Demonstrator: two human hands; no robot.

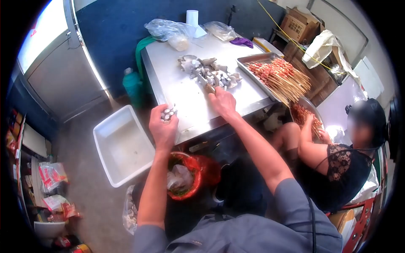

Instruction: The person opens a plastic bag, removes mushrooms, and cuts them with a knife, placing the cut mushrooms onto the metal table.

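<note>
My left hand [162,128] is closed around a small bunch of whitish-grey mushroom pieces [168,113], just off the near left edge of the metal table [190,120]. A loose heap of grey-white mushrooms [206,69], apparently oyster mushrooms, lies in the middle of the tabletop. At the near side of that heap, the fingers of my right hand [222,102] are pressed together on a small brownish thing [209,88], too small to make out. Both forearms reach forward, well apart.
A metal tray [253,76] of meat skewers [280,76] stands at the table's right. Beside it a seated person [337,160] handles meat in a metal bowl [304,103]. On the floor are a white tub [101,145] and a red-lined bucket [195,162]. Plastic bags [171,30] lie at the back.
</note>
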